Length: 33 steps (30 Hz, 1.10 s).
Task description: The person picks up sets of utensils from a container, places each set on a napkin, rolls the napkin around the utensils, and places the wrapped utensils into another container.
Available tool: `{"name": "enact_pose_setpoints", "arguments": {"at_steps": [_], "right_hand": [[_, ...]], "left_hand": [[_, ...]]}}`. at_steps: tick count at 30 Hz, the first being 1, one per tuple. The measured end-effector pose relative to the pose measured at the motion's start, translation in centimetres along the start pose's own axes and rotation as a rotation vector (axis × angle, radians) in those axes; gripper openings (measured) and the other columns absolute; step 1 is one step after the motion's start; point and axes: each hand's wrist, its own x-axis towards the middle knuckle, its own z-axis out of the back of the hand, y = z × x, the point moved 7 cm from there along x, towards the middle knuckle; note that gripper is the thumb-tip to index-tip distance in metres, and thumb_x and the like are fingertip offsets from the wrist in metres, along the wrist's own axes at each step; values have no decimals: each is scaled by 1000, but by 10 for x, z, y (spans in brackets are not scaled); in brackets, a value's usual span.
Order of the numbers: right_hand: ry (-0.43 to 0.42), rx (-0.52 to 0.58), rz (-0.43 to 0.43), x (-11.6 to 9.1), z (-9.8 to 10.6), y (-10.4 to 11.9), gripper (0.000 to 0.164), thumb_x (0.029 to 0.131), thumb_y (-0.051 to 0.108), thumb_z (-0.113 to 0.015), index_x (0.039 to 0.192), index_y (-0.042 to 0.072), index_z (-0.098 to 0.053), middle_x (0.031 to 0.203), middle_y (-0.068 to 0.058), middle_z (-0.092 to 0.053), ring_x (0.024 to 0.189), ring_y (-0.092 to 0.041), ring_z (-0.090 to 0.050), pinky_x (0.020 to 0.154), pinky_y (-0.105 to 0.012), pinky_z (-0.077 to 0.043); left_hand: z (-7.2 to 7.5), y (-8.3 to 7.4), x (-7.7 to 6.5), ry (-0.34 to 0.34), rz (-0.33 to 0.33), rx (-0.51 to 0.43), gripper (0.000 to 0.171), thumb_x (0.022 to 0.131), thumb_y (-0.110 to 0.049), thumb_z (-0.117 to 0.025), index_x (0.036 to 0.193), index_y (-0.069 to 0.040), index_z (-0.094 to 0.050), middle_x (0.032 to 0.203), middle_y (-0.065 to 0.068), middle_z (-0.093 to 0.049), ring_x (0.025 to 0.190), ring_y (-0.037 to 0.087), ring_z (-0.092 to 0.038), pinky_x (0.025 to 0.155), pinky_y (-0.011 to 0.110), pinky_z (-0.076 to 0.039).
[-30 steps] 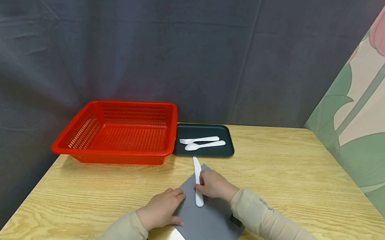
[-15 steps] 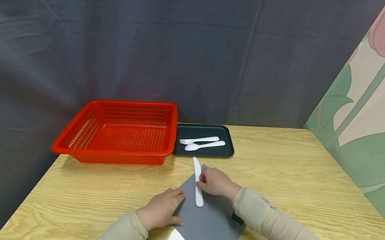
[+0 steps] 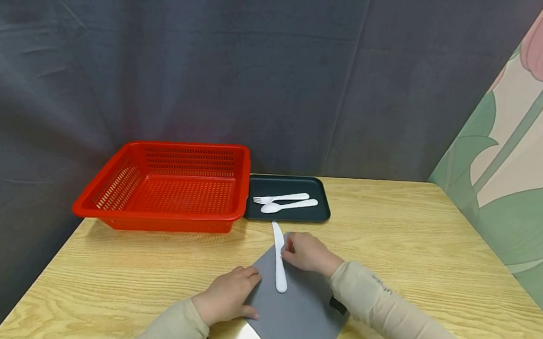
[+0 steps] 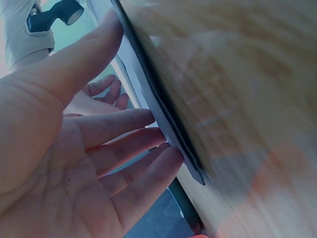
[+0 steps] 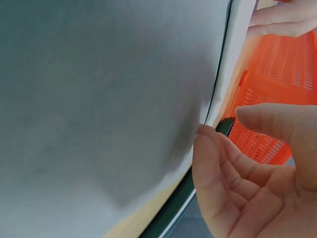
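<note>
A white knife lies lengthwise over the upper left part of a flat grey mat, its blade tip reaching past the mat's edge. Close by the knife's right side is my right hand. In the right wrist view its thumb stands apart from its bent fingers, with nothing between them; the fingertips are at the mat's surface. My left hand rests at the mat's left edge, fingers spread and lightly bent. The left wrist view has the left fingertips and thumb touching that edge.
Behind the mat, a dark tray bears a white fork and a white spoon. A red plastic basket stands left of the tray on the wooden table. A dark curtain hangs behind the table.
My right hand has let go of the knife and shifted a little away and to the right. The knife, the mat and my left hand have stayed in place.
</note>
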Motion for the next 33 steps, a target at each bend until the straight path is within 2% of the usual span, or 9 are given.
{"name": "enact_pose_setpoints", "arguments": {"at_steps": [21,28,33], "right_hand": [[-1,2,-20,6,9,-9,12,85,15,-65,78,9,-58,62,0,-54,55,-12,-48,50,-22,-37],[-27,-12,-4,8,13,-12,12,84,15,-66,77,8,-59,62,0,-53,54,-11,-47,49,-21,-36],[-26,-12,-31,9,14,-16,12,84,16,-66,79,8,-59,62,0,-53,55,-12,-47,50,-22,-36]], "left_hand": [[-2,1,1,3,1,2,69,71,-45,-77,122,-3,-57,122,6,-58,104,21,-56,83,29,-51],[-1,1,1,10,1,5,69,71,-45,-76,122,-2,-57,122,7,-58,104,21,-56,84,29,-51],[-2,1,1,19,10,7,70,71,-45,-76,123,-2,-57,123,7,-58,105,21,-55,84,29,-51]]}}
